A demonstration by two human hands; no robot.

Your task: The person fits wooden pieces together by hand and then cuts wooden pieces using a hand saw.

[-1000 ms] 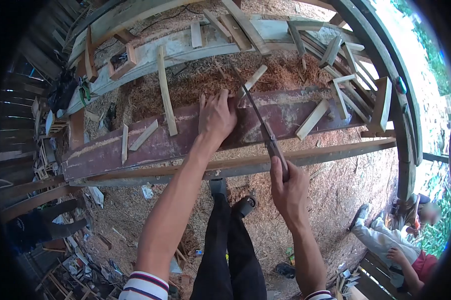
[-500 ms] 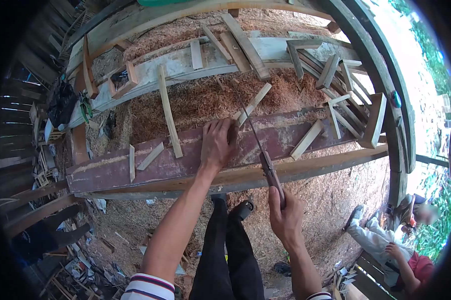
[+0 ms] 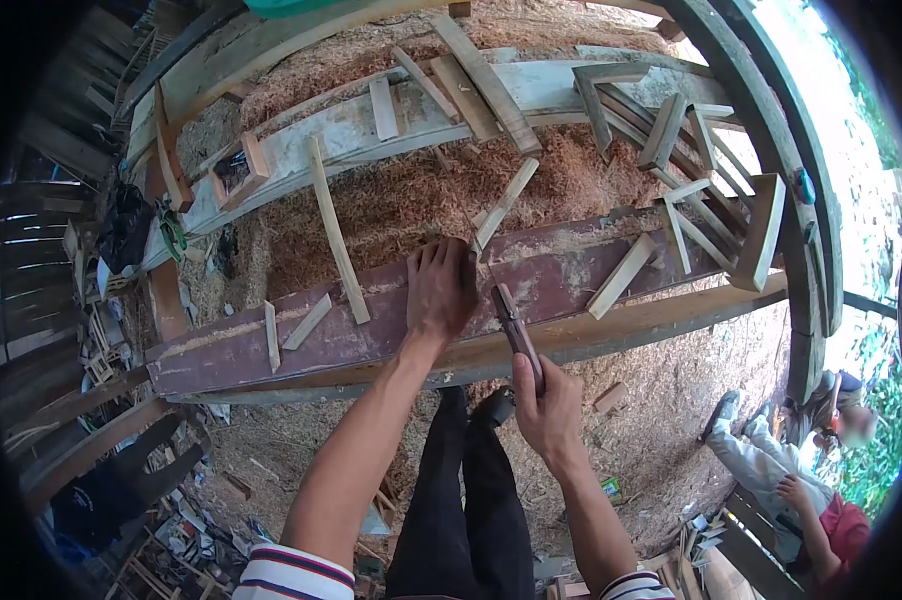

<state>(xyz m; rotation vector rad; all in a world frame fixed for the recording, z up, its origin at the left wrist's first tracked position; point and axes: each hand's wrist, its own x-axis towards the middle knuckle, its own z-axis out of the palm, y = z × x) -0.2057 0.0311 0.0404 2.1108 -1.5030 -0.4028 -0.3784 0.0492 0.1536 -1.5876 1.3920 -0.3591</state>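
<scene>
My left hand (image 3: pixel 443 287) presses down on the reddish-brown plank (image 3: pixel 561 285), its fingers closed around the near end of a pale wooden strip (image 3: pixel 511 200). The strip's far end juts past the plank over wood shavings. My right hand (image 3: pixel 548 405) grips the brown handle of a handsaw (image 3: pixel 512 325). Its thin blade points away from me and lies against the strip, just right of my left fingers. How deep the blade sits in the wood I cannot tell.
Wooden pieces (image 3: pixel 621 275) and thin sticks (image 3: pixel 337 230) lie across the plank. A pale beam (image 3: pixel 341 130) behind bears more boards and a small wooden box (image 3: pixel 241 170). Frames crowd the right near a post (image 3: pixel 806 250). A seated person (image 3: pixel 821 490) is at lower right.
My right hand and the saw handle have moved forward and left, closer to the plank. My left hand stays on the strip. The whole view has shifted slightly.
</scene>
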